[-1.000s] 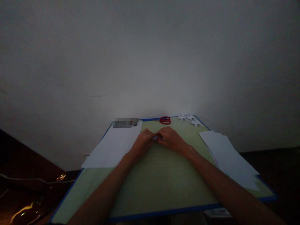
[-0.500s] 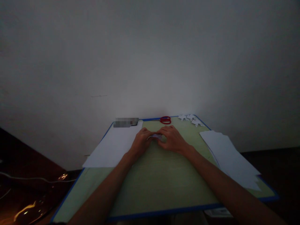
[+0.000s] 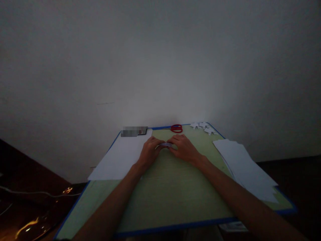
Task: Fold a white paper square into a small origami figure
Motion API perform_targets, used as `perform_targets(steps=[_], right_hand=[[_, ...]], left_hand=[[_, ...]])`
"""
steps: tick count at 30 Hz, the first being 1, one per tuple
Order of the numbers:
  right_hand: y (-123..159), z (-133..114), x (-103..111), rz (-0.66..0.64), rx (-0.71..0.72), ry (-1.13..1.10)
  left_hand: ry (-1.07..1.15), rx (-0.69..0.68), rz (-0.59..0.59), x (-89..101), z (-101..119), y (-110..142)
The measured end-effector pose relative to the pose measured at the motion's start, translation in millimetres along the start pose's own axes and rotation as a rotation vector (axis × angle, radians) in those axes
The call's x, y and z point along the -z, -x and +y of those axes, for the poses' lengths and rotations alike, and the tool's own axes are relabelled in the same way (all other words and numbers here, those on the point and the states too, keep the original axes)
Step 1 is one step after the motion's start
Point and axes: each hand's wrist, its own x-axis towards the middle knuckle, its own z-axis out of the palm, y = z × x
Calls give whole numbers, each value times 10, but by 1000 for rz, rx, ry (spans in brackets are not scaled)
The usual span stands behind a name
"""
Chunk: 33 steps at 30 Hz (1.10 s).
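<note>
A small folded piece of white paper (image 3: 165, 144) is pinched between my two hands, above the middle of the far half of the table. My left hand (image 3: 149, 149) grips its left end between thumb and fingers. At the other end, my right hand (image 3: 184, 147) pinches it the same way. Fingers cover much of the paper, so its exact shape is hidden. Just beyond the hands lie red-handled scissors (image 3: 176, 128), near the far edge.
The light green table (image 3: 175, 197) has a blue edge and stands against a wall. White sheets (image 3: 120, 157) lie at left, with a dark, partly blurred object (image 3: 142, 131) at their top. A paper stack (image 3: 245, 164) rests at right. Folded paper pieces (image 3: 209, 130) sit at the far right corner.
The paper between my hands looks flatter and my fingers have shifted slightly on it. Both hands stay in nearly the same place.
</note>
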Motion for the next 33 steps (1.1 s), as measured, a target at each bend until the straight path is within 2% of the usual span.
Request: perform_targets(steps=[10,26,33], right_hand=[[-19,-52,5,8,14,47],[-33,-63,43,53,18,76],[-44,-81,53,43,48,115]], left_hand=[[6,-34,33,22,65,-31],[39,-86,2,16,68,-39],[-7,-20,2,8,63,-19]])
